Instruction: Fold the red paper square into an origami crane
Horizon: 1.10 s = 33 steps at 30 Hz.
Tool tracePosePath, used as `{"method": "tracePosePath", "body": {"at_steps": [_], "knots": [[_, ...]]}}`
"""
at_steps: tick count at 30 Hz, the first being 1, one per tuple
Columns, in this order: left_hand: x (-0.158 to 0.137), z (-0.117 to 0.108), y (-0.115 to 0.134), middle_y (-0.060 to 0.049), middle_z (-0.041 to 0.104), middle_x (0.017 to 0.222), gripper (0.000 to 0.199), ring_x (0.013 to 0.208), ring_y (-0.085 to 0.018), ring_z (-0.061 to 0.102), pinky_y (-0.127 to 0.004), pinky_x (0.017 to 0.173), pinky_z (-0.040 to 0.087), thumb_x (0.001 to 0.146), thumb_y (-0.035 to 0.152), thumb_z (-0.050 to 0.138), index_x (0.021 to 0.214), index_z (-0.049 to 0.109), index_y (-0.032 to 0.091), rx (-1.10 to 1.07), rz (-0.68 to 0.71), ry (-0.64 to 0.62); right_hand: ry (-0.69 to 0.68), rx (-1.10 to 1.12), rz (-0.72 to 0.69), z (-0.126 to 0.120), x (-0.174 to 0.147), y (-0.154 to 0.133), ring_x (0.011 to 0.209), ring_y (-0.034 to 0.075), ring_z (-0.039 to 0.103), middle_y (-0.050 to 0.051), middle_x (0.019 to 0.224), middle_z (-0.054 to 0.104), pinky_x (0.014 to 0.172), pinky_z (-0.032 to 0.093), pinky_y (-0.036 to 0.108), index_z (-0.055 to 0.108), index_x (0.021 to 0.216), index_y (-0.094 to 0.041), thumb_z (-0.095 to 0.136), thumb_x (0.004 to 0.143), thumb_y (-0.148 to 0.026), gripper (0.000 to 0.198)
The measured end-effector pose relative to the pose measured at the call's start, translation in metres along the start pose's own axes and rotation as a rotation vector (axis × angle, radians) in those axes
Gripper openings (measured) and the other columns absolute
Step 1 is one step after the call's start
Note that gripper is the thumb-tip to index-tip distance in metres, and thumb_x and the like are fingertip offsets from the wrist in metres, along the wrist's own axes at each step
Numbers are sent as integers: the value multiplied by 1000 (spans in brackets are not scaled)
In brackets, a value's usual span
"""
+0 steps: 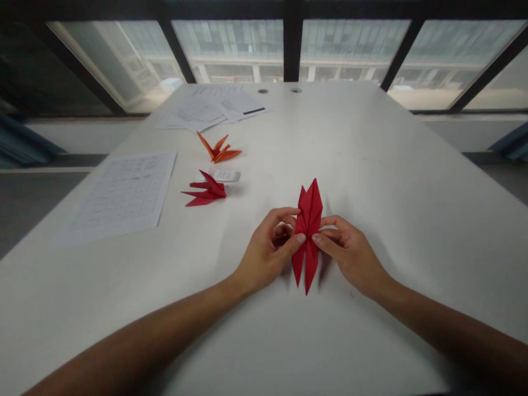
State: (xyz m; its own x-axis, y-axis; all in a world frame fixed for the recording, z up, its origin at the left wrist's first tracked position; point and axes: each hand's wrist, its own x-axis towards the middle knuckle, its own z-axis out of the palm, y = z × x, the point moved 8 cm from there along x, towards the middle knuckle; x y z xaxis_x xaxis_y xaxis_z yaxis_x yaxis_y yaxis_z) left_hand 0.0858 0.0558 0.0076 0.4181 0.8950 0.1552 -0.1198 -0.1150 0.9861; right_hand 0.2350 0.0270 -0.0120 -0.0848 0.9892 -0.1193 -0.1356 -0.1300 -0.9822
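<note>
Both hands hold one piece of red folded origami paper [310,212] over the table's middle. Its pointed tips spread toward the far side, and two narrow points hang toward me. My left hand [268,247] pinches its left side, thumb on the front near the centre, fingers partly behind. From the right, my right hand [348,250] grips the other side, its thumb close to the left one at the middle crease. Farther left lie a red folded paper piece [208,191] and an orange folded paper piece [218,151], both with pointed ends.
A white remote control [226,175] lies behind the left red piece. A printed sheet [127,190] is at the left, and several papers [206,107] overlap at the back left. The white table [391,165] reaches the windows, with two round holes near its far edge.
</note>
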Motion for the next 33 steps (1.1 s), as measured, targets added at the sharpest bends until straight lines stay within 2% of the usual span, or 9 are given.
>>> {"method": "tracePosePath", "body": {"at_steps": [6,14,16,19,21,23,25,28,33], "knots": [[1,-1,-1,2,58,82,37,72,-11,56,-23,68,48,93,33,75,124,58,24,3,-23,12,15,-29,-18,0,-1,-2,71,16,71,-1,82,77,70,58,31,58,100,-24,74,89,-43,27],[1,1,1,4,56,76,44,66,-10,53,-21,62,46,98,34,68,139,54,26,6,-40,-28,34,-97,-120,-4,-1,-8,81,16,67,0,89,70,75,58,30,62,93,-23,72,91,-39,19],[0,0,1,1,60,82,45,69,-11,55,-21,62,47,97,33,68,140,55,26,26,-21,-23,34,-109,-135,-5,-1,-8,83,16,67,1,92,70,76,58,31,63,95,-23,73,91,-37,18],[-1,0,0,-6,65,109,52,73,-11,59,-21,59,49,97,30,68,146,51,31,24,0,-25,10,-116,-166,-4,-1,-8,85,17,68,2,94,71,78,58,32,63,96,-23,72,92,-35,15],[-4,1,-2,-8,60,127,58,70,-9,58,-21,55,49,97,29,67,150,46,37,15,-11,-41,-10,-118,-162,-4,-2,-7,84,17,68,1,92,71,79,57,32,64,96,-23,71,93,-35,14],[-5,2,-4,-9,55,134,60,68,-8,58,-22,53,50,97,26,67,151,44,40,19,-29,-54,-25,-124,-155,-3,-3,-6,84,17,69,1,93,71,79,57,32,64,96,-23,71,94,-35,14],[-7,3,-5,-9,56,132,55,70,-9,59,-23,54,50,97,25,67,148,47,37,26,-39,-54,-29,-153,-162,-3,-4,-6,85,17,69,2,94,72,79,57,32,64,97,-24,70,95,-36,13],[-7,2,-4,-9,62,120,36,70,-10,59,-23,54,50,98,26,65,133,57,28,59,-15,-48,-10,-241,-188,-5,-6,-7,85,19,70,3,96,73,80,58,34,66,100,-24,68,96,-36,13],[-8,2,14,-10,60,124,14,81,-14,63,-27,66,55,98,23,63,112,66,23,234,213,-48,22,-344,-257,-6,-8,-13,85,19,69,3,95,72,77,58,33,67,102,-24,66,96,-31,10]]}}
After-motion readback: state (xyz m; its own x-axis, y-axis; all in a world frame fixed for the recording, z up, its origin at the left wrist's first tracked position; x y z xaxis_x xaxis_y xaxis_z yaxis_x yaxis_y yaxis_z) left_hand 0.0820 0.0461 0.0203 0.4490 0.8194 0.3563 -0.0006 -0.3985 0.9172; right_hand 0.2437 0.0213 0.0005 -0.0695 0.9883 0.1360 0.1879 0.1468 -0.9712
